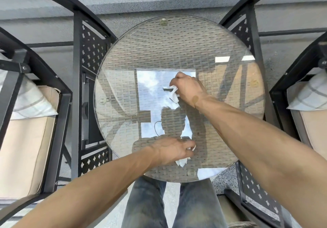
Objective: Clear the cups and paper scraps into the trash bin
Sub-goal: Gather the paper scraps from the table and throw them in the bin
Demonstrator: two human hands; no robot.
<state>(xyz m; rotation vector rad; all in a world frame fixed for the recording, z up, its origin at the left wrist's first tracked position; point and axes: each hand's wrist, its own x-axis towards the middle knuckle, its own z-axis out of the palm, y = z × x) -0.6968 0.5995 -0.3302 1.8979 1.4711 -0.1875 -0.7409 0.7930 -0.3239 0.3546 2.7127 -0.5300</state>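
Over the glass bench [177,38], both hands' fingers [187,143] pinch paper scraps [181,161]; loose pinches could drop pieces.

two bare forearms, no sleeves, no watch or rings to be seen. left hand [169,150] and right hand [190,89] both ungloved. below, faded blue jeans [146,204], worn paler along the thighs, darker at the seams.
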